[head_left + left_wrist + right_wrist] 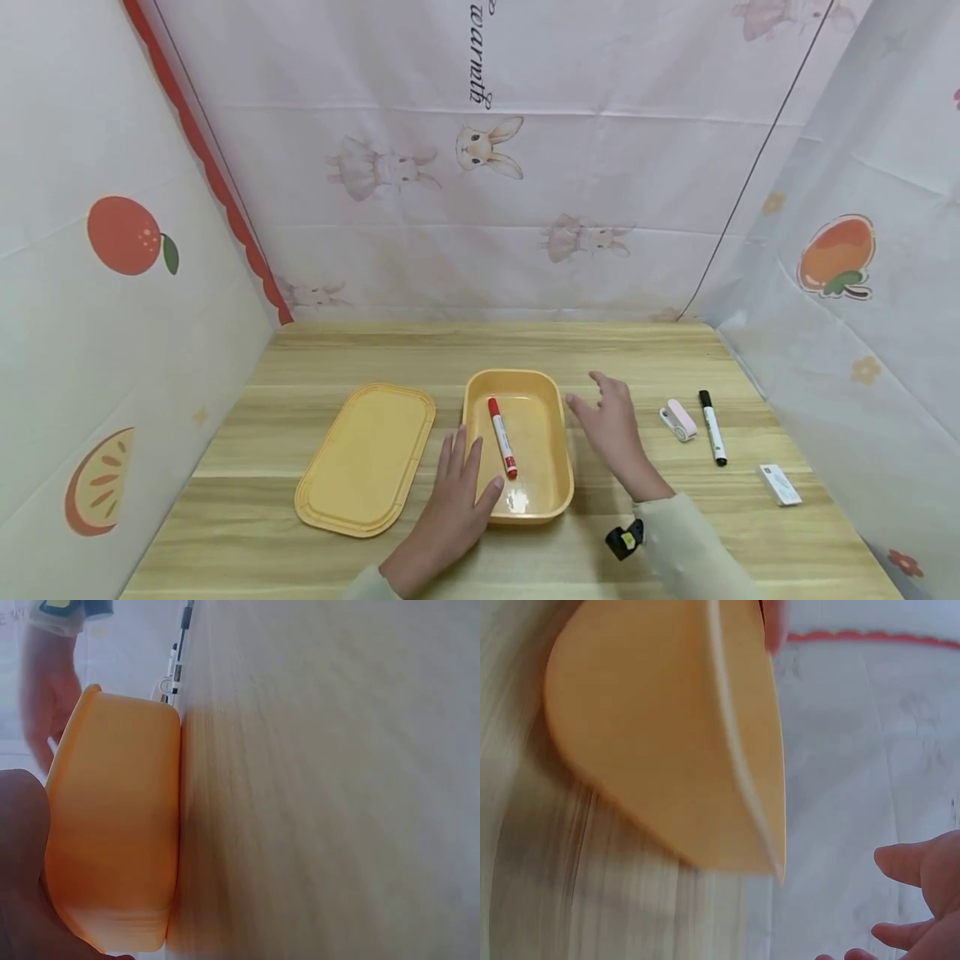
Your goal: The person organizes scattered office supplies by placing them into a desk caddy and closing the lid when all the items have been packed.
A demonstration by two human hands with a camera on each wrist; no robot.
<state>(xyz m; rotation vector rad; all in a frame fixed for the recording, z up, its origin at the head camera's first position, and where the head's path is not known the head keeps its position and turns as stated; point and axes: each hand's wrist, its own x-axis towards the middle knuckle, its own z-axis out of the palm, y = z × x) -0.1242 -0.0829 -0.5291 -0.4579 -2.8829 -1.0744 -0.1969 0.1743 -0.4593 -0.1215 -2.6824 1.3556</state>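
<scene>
A yellow plastic box (pixel 540 433) stands uncovered on the table, with a red-capped, white-barrelled marker (pixel 503 437) lying in it lengthwise. My left hand (pixel 452 504) rests at the box's left rim, fingers extended and thumb spread toward the near end. Close up, the left wrist view shows the box's outer wall (pixel 112 825) beside that hand. Just off the right rim is my right hand (pixel 613 423), holding nothing, its thumb and fingers apart. The right wrist view shows a gap between the right hand (pixel 934 892) and the box (pixel 645 735).
Left of the box lies a matching yellow lid (pixel 367 458). To the right are a small pink-and-white device (pixel 680 418), a black-capped marker (pixel 712 428) and a little white block (pixel 780 485). Printed cloth walls enclose the wooden table (pixel 600 350) at the back and sides.
</scene>
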